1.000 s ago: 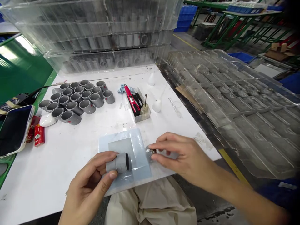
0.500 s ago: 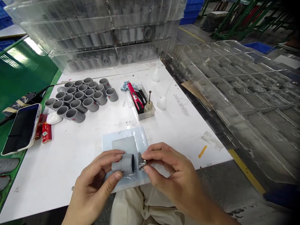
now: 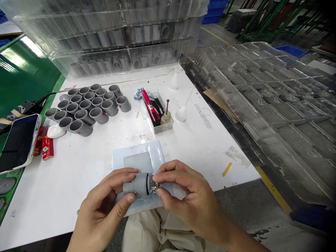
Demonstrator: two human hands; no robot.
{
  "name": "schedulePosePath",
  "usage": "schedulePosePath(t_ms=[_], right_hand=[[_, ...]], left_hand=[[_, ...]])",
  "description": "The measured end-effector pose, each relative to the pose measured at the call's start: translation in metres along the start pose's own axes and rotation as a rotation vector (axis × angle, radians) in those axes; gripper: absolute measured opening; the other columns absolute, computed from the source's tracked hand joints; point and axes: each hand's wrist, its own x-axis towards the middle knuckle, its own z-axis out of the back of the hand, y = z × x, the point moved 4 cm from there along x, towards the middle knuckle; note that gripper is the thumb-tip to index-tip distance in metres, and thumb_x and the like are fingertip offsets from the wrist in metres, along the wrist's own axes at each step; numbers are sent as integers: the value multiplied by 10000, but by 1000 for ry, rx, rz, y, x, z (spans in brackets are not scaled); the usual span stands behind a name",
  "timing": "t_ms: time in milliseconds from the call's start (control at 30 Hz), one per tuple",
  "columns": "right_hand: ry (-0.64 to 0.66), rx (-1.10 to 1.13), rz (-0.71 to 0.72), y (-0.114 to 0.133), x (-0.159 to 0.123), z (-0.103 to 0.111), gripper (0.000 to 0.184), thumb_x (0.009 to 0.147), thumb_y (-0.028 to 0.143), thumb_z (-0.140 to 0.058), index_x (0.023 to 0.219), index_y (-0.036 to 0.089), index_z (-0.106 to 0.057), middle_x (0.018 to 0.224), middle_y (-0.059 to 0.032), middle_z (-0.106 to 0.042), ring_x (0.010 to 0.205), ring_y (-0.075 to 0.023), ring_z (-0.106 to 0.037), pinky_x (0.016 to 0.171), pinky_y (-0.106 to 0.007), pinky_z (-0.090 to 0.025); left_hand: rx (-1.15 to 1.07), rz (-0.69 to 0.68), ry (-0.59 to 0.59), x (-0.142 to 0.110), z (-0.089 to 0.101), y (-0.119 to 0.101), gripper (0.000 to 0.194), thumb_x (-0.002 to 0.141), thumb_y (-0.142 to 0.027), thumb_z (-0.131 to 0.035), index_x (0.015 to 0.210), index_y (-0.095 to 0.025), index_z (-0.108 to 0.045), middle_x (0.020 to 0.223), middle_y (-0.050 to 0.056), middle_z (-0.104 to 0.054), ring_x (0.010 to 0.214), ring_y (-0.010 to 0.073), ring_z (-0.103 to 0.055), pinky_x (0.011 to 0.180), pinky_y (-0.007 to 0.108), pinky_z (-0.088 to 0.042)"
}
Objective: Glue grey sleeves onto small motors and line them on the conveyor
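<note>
My left hand is closed around a grey cylindrical sleeve, lying sideways with its mouth to the right. Between the thumb and fingers of my right hand is a small round grey part with metal clips. That part meets the open mouth of the sleeve; how deep it sits inside, I cannot tell. Below both hands lies a light blue pad with a grey square sheet on it.
Several grey sleeves stand at the left. A clear box holds a red pen-like tool and a small bottle. White squeeze bottles, a phone, stacked clear trays and more trays surround the work spot.
My right hand has moved left, bringing the part with metal clips from a small gap up against the sleeve's mouth. My left hand holds the sleeve almost still.
</note>
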Motion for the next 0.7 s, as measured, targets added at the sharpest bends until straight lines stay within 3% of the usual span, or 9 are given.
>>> schedulePosePath(t_ms=[700], right_hand=[[32, 46, -41, 1, 0, 0, 322, 923, 86, -778, 1128, 323, -851, 1151, -6, -738, 1058, -136, -741, 929, -215, -615]], left_hand=[[11, -3, 17, -1, -1, -1, 235, 994, -293, -790, 1198, -408, -806, 1321, -7, -803, 1324, 216, -687, 957, 215, -603]])
